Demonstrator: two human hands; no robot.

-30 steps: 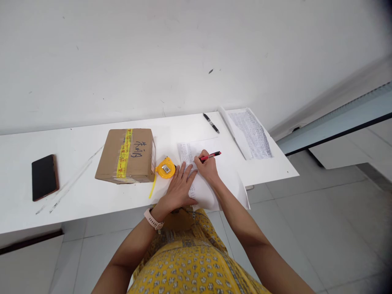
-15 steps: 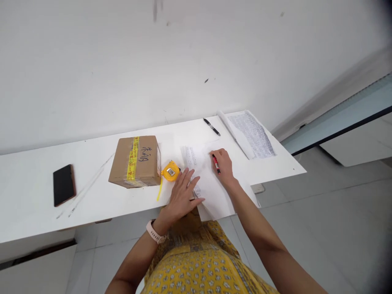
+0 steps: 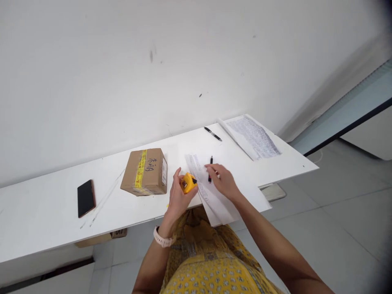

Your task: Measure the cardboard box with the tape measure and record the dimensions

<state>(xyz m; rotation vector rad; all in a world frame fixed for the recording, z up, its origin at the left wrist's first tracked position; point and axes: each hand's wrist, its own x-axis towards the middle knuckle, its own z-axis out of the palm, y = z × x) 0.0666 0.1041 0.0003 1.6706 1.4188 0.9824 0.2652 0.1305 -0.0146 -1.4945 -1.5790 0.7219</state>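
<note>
The left hand [image 3: 178,198] hides part of the tape measure [image 3: 189,183]; the right hand [image 3: 225,182] covers the middle of the nearer pen [image 3: 210,178] — its grip is unclear; writing on the paper [image 3: 223,200] is too small to read — likewise the box label [image 3: 164,172]; the left edge crops the table [image 3: 39,216].

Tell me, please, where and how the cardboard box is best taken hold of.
I would take the cardboard box by its left and right walls, one palm on each, coming from the near edge of the white table: it sits flat, looks straight-sided and shows no handle. The left hand with the yellow tape measure is close to the right wall.
</note>
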